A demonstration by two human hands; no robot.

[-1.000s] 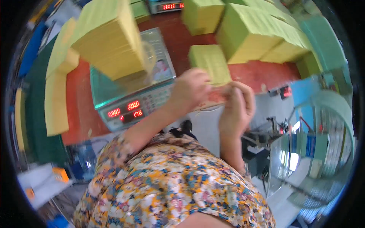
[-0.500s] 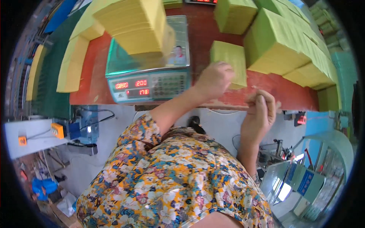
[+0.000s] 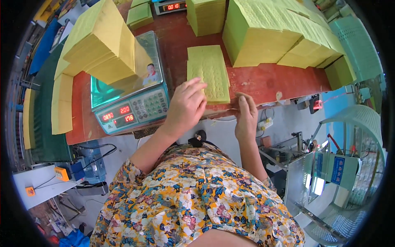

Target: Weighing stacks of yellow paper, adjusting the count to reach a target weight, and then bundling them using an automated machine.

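Small yellow stack: the small yellow stack point(image 3: 208, 74) lies flat on the red tabletop point(image 3: 257, 80), near the middle. Its top has rows of round bumps. It sits right of the near scale and left of the big yellow stacks point(image 3: 263, 45).
Left hand: the left hand point(image 3: 187, 105) is at the near left side of the small yellow stack, with bent fingers over its edge. The grip looks narrow. I cannot tell if it pinches any of the stack.
Right hand: the right hand point(image 3: 247, 117) is at the near edge of the tabletop, just right of the small yellow stack. Thumb and fingers are close together, so this grip looks narrow too. I cannot tell if something thin is in it.
Near scale: the near scale point(image 3: 152, 105) is on the left, with a tall yellow stack point(image 3: 109, 51) on its pan. Red numbers glow on its front, next to small keys with marks.
Picture: a little picture of a person point(image 3: 151, 75) is on the pan's right part.
Far scale: the far scale point(image 3: 166, 8) shows red numbers too.
Sign: a blue sign point(image 3: 338, 170) with white writing is on the right, past the tabletop.
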